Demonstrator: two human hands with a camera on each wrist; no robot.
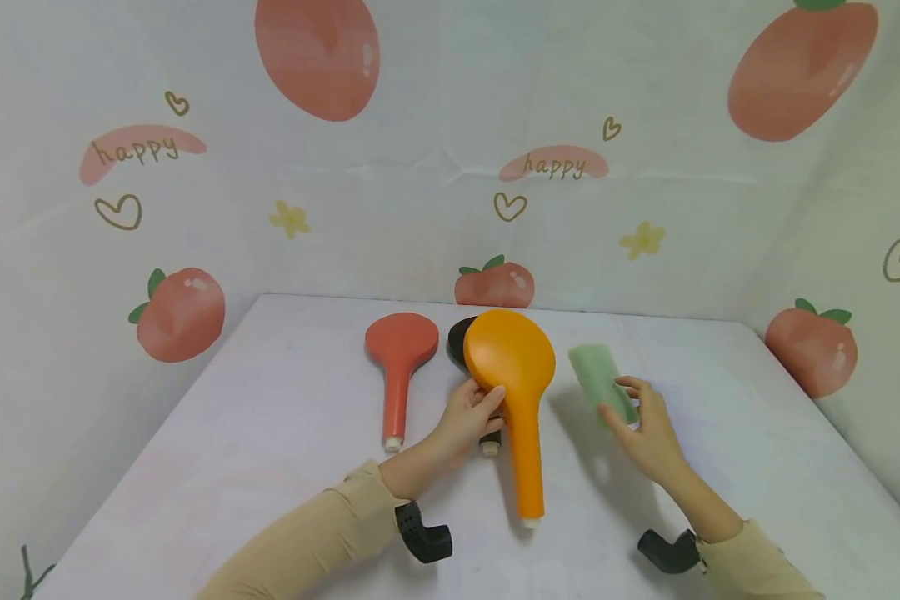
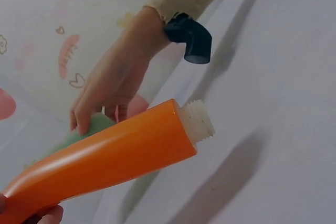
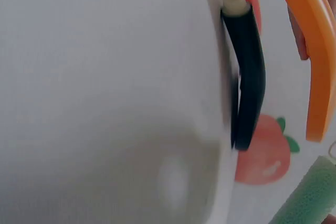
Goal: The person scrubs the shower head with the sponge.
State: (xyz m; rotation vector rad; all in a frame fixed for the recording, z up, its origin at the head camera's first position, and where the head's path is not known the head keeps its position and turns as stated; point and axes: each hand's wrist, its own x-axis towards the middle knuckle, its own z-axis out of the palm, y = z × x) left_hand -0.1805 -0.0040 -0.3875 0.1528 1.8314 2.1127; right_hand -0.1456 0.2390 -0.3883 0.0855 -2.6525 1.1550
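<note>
My left hand (image 1: 471,418) grips an orange shower head (image 1: 510,354) at its neck, thumb on the front. Raised off the table, it points its round head away from me; its handle ends in a white threaded connector (image 2: 197,120). A light green sponge (image 1: 598,379) is held between the thumb and fingers of my right hand (image 1: 654,437), apart from the shower head to its right. Behind the orange one lies a black shower head (image 3: 247,72), partly hidden in the head view. Left of it lies a red shower head (image 1: 401,337).
A white-covered table (image 1: 255,433) carries the shower heads. Around it hangs a white backdrop (image 1: 420,142) printed with fruit, hearts and "happy". Each wrist wears a black curved mount, on the left wrist (image 1: 424,535) and the right wrist (image 1: 669,552).
</note>
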